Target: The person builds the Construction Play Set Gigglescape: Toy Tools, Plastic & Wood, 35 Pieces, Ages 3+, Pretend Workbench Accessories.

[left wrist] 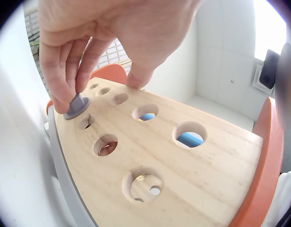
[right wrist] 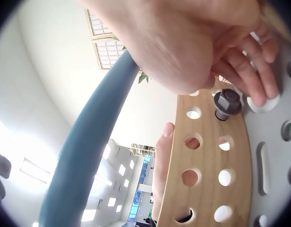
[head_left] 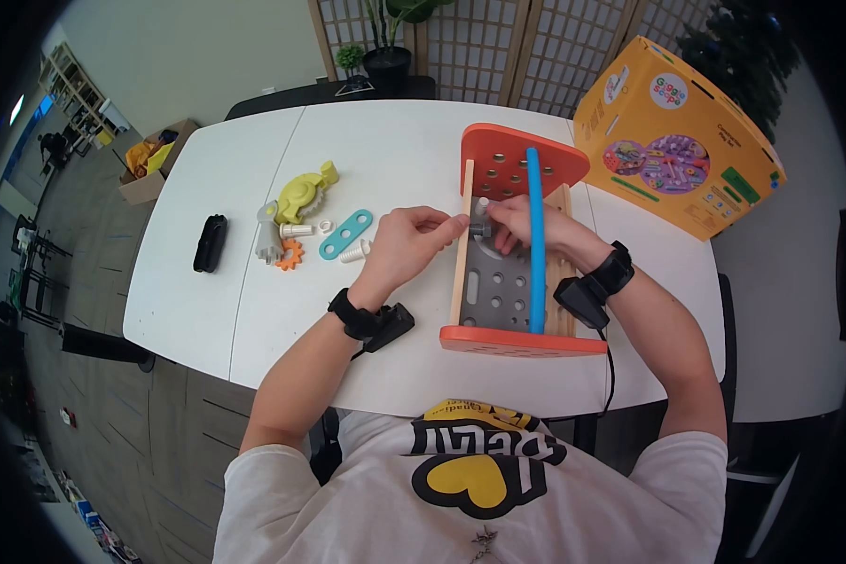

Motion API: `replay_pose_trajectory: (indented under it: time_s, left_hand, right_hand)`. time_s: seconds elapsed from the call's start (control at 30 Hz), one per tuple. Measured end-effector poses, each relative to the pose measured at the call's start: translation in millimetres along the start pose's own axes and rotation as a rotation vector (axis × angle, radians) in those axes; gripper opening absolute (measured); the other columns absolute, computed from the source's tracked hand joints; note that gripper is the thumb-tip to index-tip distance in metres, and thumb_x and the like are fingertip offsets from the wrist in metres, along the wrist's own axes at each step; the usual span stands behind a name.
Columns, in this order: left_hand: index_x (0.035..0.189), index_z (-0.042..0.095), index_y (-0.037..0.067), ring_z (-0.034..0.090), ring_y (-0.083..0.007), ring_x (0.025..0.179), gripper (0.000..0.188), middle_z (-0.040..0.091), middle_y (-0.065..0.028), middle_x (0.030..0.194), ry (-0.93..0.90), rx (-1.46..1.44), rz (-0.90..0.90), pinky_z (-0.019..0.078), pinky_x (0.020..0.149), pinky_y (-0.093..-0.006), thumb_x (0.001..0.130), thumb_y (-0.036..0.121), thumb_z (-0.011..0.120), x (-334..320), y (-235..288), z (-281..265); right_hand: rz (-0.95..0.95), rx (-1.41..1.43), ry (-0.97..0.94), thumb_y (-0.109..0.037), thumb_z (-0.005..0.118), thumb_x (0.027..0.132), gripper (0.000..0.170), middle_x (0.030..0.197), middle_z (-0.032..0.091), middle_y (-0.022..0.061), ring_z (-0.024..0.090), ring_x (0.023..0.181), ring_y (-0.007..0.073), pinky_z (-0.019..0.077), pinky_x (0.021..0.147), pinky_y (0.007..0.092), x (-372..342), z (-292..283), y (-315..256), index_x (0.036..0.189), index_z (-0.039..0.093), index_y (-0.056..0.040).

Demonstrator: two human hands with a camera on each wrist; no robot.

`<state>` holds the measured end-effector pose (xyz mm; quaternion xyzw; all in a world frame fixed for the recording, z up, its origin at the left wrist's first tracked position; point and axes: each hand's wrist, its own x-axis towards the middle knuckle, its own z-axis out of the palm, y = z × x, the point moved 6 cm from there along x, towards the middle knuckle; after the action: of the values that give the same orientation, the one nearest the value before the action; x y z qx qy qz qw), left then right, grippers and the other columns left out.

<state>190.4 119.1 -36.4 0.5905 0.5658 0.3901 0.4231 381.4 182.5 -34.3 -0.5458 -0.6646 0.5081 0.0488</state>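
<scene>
A toy toolbox with orange end panels [head_left: 524,341], a wooden side [left wrist: 183,175] full of holes and a blue bar handle [head_left: 537,254] stands before me. My left hand [head_left: 412,242] pinches a grey bolt head [left wrist: 78,107] against the outside of that side, thumb at its upper edge. Inside, a dark hex nut [right wrist: 228,101] sits on threads poking through the wood. Reaching in under the bar, my right hand [head_left: 528,224] has its fingers bent around a white bolt [head_left: 482,203] standing over the grey base [head_left: 484,305]. The fingers partly hide this bolt.
Left of the toolbox lie a teal strip with holes [head_left: 346,235], a white screw [head_left: 355,252], an orange gear [head_left: 290,254], a yellow-green toy saw [head_left: 303,197] and a grey tool [head_left: 268,237]. A black case [head_left: 211,243] lies farther left. A large yellow box [head_left: 677,141] stands behind right.
</scene>
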Motion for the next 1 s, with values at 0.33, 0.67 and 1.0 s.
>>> replay_pose_trajectory:
  time_s: [0.33, 0.67, 1.0]
  left_hand:
    - [0.108, 0.078, -0.005, 0.067, -0.0132, 0.079, 0.052, 0.075, -0.0088, 0.086, 0.001, 0.010, -0.009, 0.0537, 0.075, -0.0280, 0.095, 0.045, 0.074, -0.3, -0.9, 0.0]
    - [0.109, 0.078, -0.004, 0.067, -0.0131, 0.080, 0.052, 0.075, -0.0088, 0.087, -0.005, -0.008, -0.017, 0.0540, 0.075, -0.0279, 0.095, 0.046, 0.075, -0.8, -0.6, 0.5]
    - [0.110, 0.077, -0.005, 0.067, -0.0133, 0.079, 0.052, 0.075, -0.0095, 0.087, -0.010, 0.000, -0.020, 0.0543, 0.076, -0.0278, 0.096, 0.044, 0.074, -1.2, 0.4, 0.9]
  right_hand:
    - [-0.174, -0.019, -0.084, -0.027, 0.062, 0.103, 0.030, 0.088, 0.074, 0.0065, 0.070, 0.081, 0.0122, 0.0484, 0.068, 0.0249, 4.5, -0.4, 7.4, 0.108, 0.068, 0.0020]
    - [-0.039, 0.103, -0.007, -0.031, 0.054, 0.105, 0.031, 0.089, 0.073, 0.0054, 0.071, 0.082, 0.0125, 0.0489, 0.069, 0.0262, -3.4, 2.2, 4.1, 0.112, 0.066, -0.0026]
    - [-0.067, 0.103, -0.129, -0.030, 0.055, 0.103, 0.036, 0.084, 0.069, 0.0093, 0.070, 0.074, 0.0185, 0.0570, 0.068, 0.0307, -0.3, 4.2, 4.6, 0.093, 0.065, 0.0034]
